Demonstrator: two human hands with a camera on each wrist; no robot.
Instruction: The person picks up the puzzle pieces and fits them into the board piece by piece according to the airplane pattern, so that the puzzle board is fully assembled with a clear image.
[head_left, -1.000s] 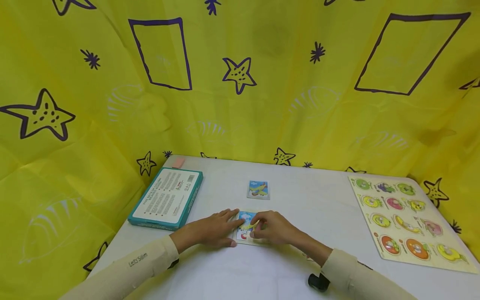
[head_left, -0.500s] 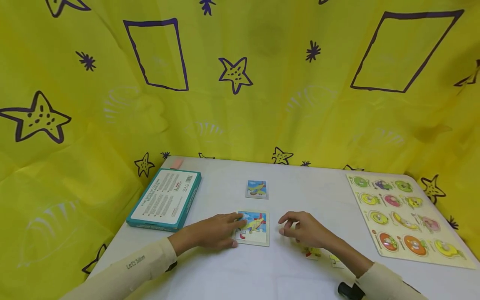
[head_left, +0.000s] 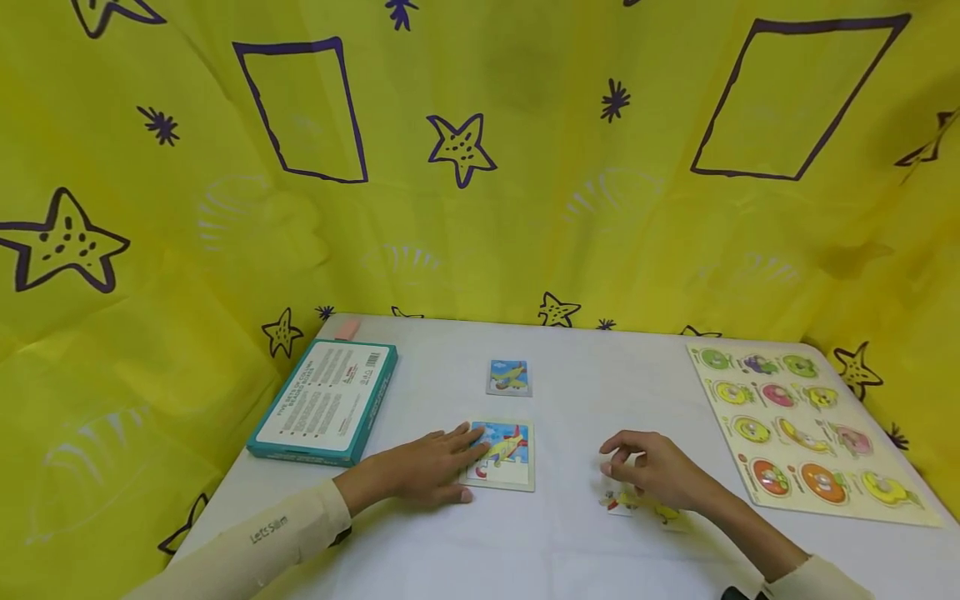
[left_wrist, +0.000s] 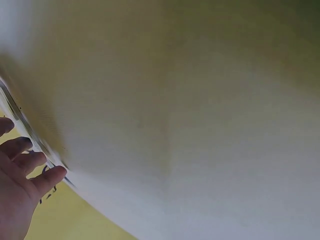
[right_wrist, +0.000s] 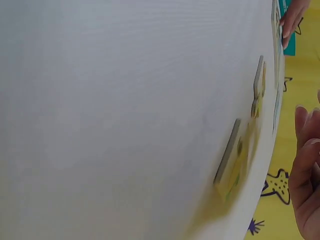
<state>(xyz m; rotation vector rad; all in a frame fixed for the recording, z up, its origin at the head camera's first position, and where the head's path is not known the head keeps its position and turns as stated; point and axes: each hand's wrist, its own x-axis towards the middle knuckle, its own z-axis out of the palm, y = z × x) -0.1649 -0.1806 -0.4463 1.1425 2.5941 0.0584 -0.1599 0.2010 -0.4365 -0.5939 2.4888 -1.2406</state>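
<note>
A small square jigsaw puzzle (head_left: 517,473) in a tray shows a yellow and red airplane on blue, with a white bare strip along the near side. My left hand (head_left: 435,468) rests with spread fingers on its left edge. To the right, my right hand (head_left: 660,471) hovers above the table, fingers loosely bent and nothing visible between them. Beneath and beside it lie loose puzzle pieces, one with red and yellow (head_left: 617,502) and another mostly yellow (head_left: 669,517). In the right wrist view a thick piece (right_wrist: 231,162) lies flat below the fingers (right_wrist: 305,160).
Behind the puzzle lies a smaller airplane picture card (head_left: 509,378). A teal and white box (head_left: 326,400) stands at left, a pink block (head_left: 347,329) behind it. On the right is a fruit puzzle board (head_left: 806,433). A yellow patterned curtain (head_left: 465,233) hangs around the table.
My right hand has left the puzzle and moved right, over the loose pieces. The red-tailed part of the airplane now shows uncovered in the tray. My left hand stays at its edge.
</note>
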